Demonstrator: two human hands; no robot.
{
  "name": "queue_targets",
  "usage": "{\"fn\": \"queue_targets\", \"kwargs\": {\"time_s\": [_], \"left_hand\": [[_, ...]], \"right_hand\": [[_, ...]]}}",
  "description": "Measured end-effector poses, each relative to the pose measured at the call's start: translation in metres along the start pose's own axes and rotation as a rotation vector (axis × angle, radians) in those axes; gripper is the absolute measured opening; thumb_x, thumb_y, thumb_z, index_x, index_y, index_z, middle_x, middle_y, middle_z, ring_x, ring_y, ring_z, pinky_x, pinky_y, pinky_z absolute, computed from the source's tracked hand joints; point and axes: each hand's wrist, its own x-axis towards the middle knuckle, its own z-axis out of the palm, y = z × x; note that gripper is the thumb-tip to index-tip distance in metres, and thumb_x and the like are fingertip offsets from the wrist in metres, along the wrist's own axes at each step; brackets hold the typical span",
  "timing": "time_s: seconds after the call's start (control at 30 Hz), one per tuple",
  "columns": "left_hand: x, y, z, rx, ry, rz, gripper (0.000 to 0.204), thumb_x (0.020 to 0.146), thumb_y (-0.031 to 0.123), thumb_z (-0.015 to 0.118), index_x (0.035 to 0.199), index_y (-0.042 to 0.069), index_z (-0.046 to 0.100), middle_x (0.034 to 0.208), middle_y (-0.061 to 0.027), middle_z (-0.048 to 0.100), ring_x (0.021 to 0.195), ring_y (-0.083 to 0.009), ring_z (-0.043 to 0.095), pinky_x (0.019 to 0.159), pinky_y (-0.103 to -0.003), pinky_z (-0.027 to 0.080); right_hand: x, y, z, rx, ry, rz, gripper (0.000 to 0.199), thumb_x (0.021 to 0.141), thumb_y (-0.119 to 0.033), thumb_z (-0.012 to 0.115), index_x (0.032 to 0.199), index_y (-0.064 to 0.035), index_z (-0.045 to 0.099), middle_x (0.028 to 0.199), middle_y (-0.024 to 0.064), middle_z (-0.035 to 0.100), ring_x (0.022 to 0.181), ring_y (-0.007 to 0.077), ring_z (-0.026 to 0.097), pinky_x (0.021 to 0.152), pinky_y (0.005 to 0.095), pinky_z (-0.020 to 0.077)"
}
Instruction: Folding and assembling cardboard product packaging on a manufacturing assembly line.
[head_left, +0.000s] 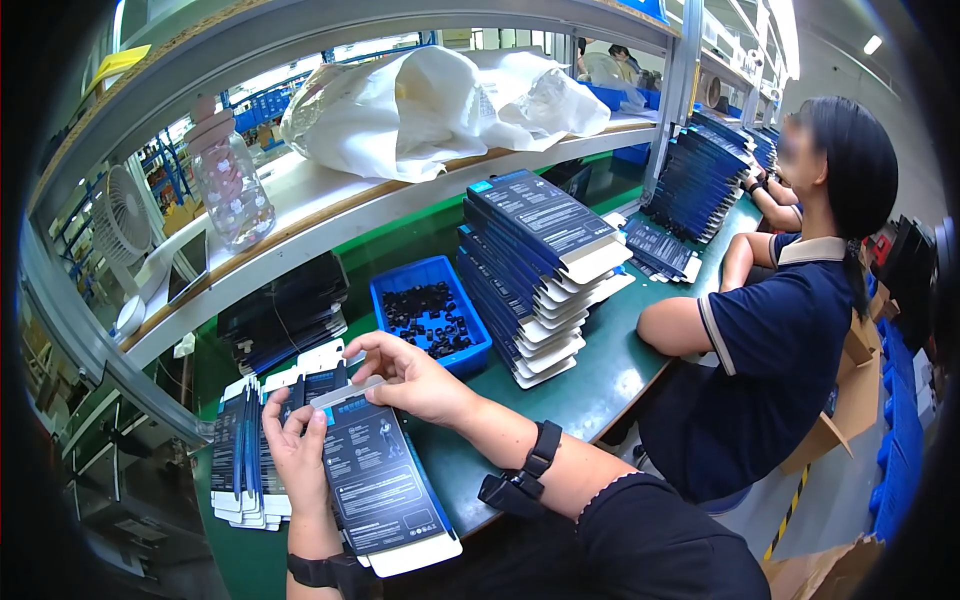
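A flat, dark printed cardboard box (385, 485) with white end flaps lies tilted in front of me over the green table. My left hand (300, 465) is closed at its upper left edge, with the thumb by the top corner. At the top end, my right hand (420, 382) has its thumb on the pale flap (347, 392), its fingers curled above it. Whether anything small sits between those fingers cannot be made out. Beside my left hand stand several similar folded boxes (238, 450), packed upright in a row.
Beyond my right hand is a blue bin (465, 355) of small black parts. A tall stack of dark boxes (540, 215) leans beside it. Above runs a shelf (290, 215) with a clear bottle (230, 185) and white plastic bags (400, 110). At right sits a co-worker (780, 350).
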Motion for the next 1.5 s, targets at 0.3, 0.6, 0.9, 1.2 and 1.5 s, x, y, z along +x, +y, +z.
{"fn": "queue_targets", "kwargs": {"time_s": [0.3, 0.6, 0.9, 1.2, 1.5], "left_hand": [[-0.006, 0.005, 0.008, -0.001, -0.110, 0.035, 0.015, 0.081, -0.001, 0.063, 0.096, 0.000, 0.061, 0.097, -0.0087, 0.059, 0.086, -0.0116, 0.057, 0.076, -0.022, 0.046], [-0.008, 0.019, 0.006, 0.219, -0.145, 0.194, 0.052, 0.085, 0.019, 0.063, 0.129, 0.000, 0.043, 0.126, -0.0123, 0.044, 0.093, -0.0142, 0.055, 0.080, -0.024, 0.045], [-0.018, 0.024, 0.026, 1.226, -0.188, 0.441, 0.109, 0.049, 0.038, 0.083, 0.138, 0.007, 0.028, 0.140, -0.0181, 0.029, 0.126, -0.0370, 0.031, 0.104, -0.046, 0.025], [-0.021, 0.027, 0.021, 1.218, -0.212, 0.435, 0.100, 0.050, 0.024, 0.079, 0.136, 0.007, 0.031, 0.130, -0.0163, 0.036, 0.118, -0.0335, 0.038, 0.100, -0.045, 0.027], [-0.021, 0.021, 0.020, 1.235, -0.258, 0.427, 0.103, 0.053, 0.022, 0.079, 0.139, 0.007, 0.026, 0.132, -0.0190, 0.034, 0.119, -0.0361, 0.035, 0.100, -0.045, 0.027]], "right_hand": [[0.003, 0.006, -0.014, -0.113, -0.168, 0.191, 0.029, 0.087, -0.028, 0.060, 0.099, -0.0019, 0.061, 0.082, 0.0026, 0.059, 0.072, 0.0071, 0.053, 0.062, 0.0213, 0.0437], [0.003, -0.012, -0.015, -0.031, -0.104, 0.234, 0.035, 0.086, -0.010, 0.059, 0.120, -0.0048, 0.056, 0.098, 0.0021, 0.062, 0.086, 0.0058, 0.054, 0.079, 0.0214, 0.0444], [0.002, -0.011, -0.014, -0.049, 0.229, 0.026, 0.030, 0.087, -0.011, 0.057, 0.116, -0.0009, 0.057, 0.097, 0.0048, 0.063, 0.087, 0.0074, 0.056, 0.078, 0.0219, 0.0453], [0.004, -0.003, -0.021, 0.063, 0.287, 0.159, 0.031, 0.087, -0.011, 0.056, 0.115, 0.0029, 0.057, 0.099, 0.0095, 0.064, 0.086, 0.0113, 0.060, 0.079, 0.0241, 0.0474], [0.003, -0.016, -0.013, -0.054, 0.123, 0.091, 0.034, 0.090, -0.013, 0.053, 0.122, -0.0003, 0.054, 0.110, 0.0073, 0.062, 0.094, 0.0092, 0.058, 0.084, 0.0225, 0.0453]]}}
